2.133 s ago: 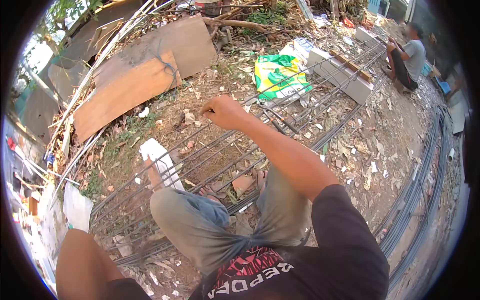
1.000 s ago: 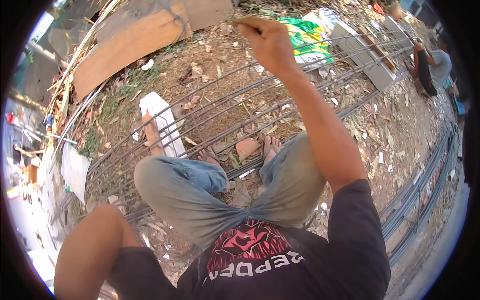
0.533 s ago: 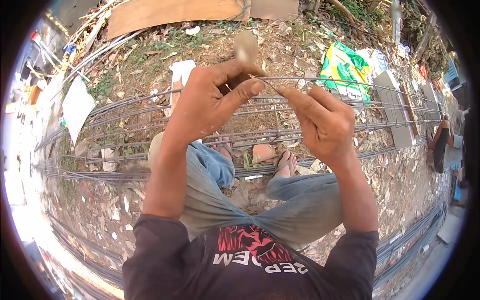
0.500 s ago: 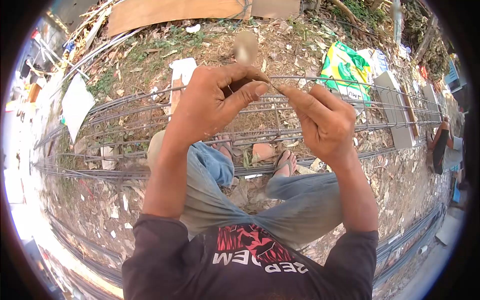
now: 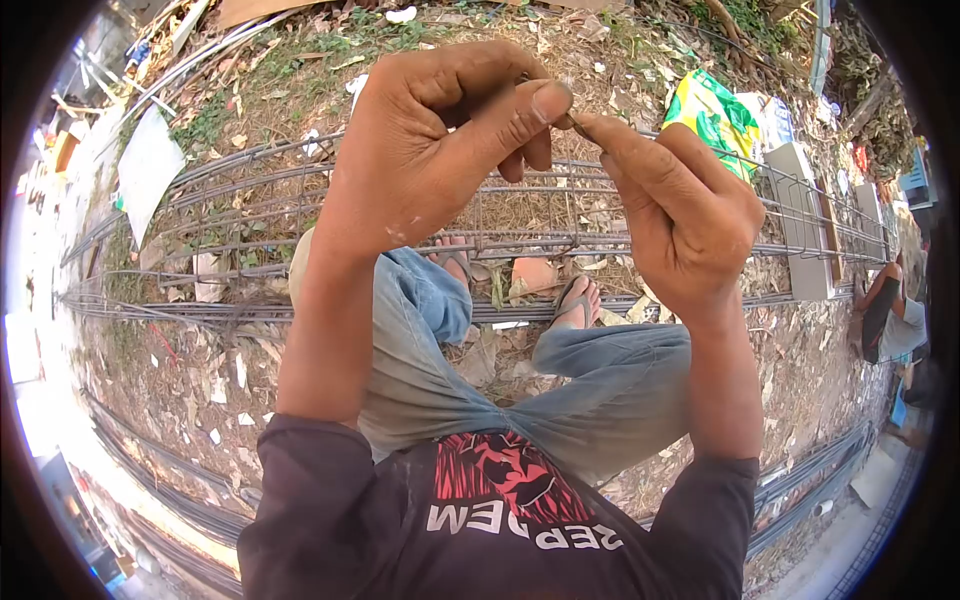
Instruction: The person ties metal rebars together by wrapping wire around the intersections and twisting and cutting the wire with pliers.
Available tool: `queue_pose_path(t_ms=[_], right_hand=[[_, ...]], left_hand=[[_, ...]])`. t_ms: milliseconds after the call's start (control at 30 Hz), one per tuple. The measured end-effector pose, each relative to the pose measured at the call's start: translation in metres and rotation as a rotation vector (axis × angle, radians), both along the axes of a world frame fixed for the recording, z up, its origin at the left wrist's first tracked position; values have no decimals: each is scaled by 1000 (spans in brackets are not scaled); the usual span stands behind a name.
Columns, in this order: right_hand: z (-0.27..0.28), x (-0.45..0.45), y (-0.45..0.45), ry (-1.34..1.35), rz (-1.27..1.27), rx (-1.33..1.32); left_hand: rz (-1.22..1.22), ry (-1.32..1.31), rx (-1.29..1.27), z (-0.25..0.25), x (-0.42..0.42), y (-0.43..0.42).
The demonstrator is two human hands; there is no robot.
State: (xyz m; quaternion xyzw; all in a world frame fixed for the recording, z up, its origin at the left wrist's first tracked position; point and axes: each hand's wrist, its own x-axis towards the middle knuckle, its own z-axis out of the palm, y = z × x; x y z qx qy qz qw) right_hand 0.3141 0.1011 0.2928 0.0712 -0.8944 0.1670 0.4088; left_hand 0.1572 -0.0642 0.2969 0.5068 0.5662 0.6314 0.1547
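Observation:
My left hand is raised in front of me, its thumb and forefinger pinched together and its other fingers curled. Fingertip to fingertip with it is my right hand, also closed in a pinch. Between them shows a short, thin, dark piece of wire, mostly hidden by the fingers. Both hands are above a long cage of steel rebar with square stirrups, which runs from left to right in front of my legs. Neither hand touches the cage.
Beyond the cage at right lies a green and yellow sack, near a pale board. A white sheet lies at left. More steel bars lie behind me on the littered ground. Another person sits at far right.
Both hands have come up and closer to the camera, the right one also shifting right. They stay pinched together at the fingertips. The view has tilted slightly downward.

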Motion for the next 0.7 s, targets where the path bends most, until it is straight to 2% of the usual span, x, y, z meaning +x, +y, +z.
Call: queue_pose_path(t_ms=[200, 300, 333, 467, 567, 700], right_hand=[[4, -5, -3, 8, 3, 24], [8, -10, -6, 32, 80, -82], [15, -8, -6, -16, 79, -113], [15, -19, -1, 99, 143, -150], [22, -18, -8, 75, 133, -135], [23, -19, -3, 54, 102, -80]], left_hand=[[42, 39, 7, 3, -12, -3], [149, 73, 39, 5, -12, -7], [185, 8, 91, 4, -12, -6], [225, 29, 113, 8, -23, -9], [333, -6, 160, 7, -26, -10], [178, 30, -96, 11, -38, -22]])
